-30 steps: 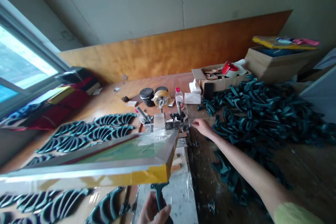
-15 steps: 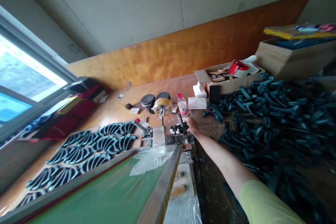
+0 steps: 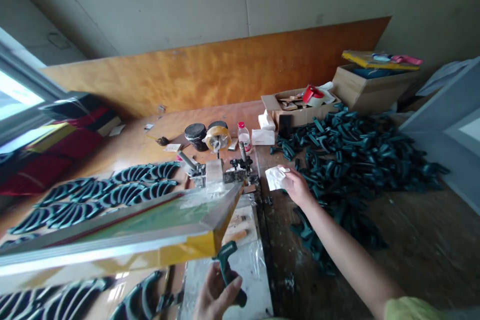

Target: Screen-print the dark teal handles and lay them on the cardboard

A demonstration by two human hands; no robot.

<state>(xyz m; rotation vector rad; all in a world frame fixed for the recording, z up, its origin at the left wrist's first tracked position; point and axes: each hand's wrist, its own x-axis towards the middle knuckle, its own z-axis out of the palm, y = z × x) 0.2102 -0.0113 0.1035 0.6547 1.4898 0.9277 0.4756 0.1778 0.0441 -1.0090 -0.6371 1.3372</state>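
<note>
Near the bottom middle, my left hand (image 3: 215, 295) is closed around a dark green plastic handle-shaped part (image 3: 227, 260) with small pale lettering at its top. It is over the plastic-covered base (image 3: 251, 260), just below the near corner of a raised printing screen (image 3: 165, 215) with green mesh. My right hand (image 3: 299, 188) pinches a crumpled white tissue (image 3: 275, 178), to the right of the screen's clamp (image 3: 214, 175). Behind it stands a clear bottle (image 3: 243, 138) with a red cap, apart from the hand.
A large heap of dark green parts (image 3: 337, 145) covers the right of the table. Rows of similar parts (image 3: 127, 192) lie on the left. Black tubs (image 3: 195, 136), a tape roll (image 3: 217, 139), an open carton (image 3: 300, 117) and a taller box (image 3: 369, 90) stand behind.
My right hand has come back from beside the bottle and now shows a white tissue. My left hand has entered view with the green part. The view has shifted, showing the screen's near edge.
</note>
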